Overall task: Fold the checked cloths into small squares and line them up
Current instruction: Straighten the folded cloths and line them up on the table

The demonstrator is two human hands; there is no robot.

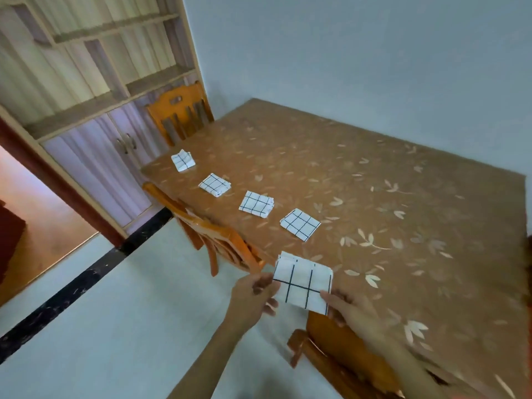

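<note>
A folded white cloth with black checks (pixel 302 282) hangs in the air over the near edge of the table (pixel 403 197). My left hand (pixel 256 298) pinches its left edge. My right hand (pixel 349 311) pinches its lower right corner. Several folded checked squares lie in a diagonal row along the table's left side: the nearest (pixel 300 224), another (pixel 256 203), a third (pixel 214 184) and the farthest (pixel 183 160) by the far corner.
The table wears a brown leaf-patterned cover. One wooden chair (pixel 213 234) is tucked in at the left side, another (pixel 339 361) stands under my hands, a third (pixel 180 112) at the far end. A shelf cabinet (pixel 95 90) lines the left wall.
</note>
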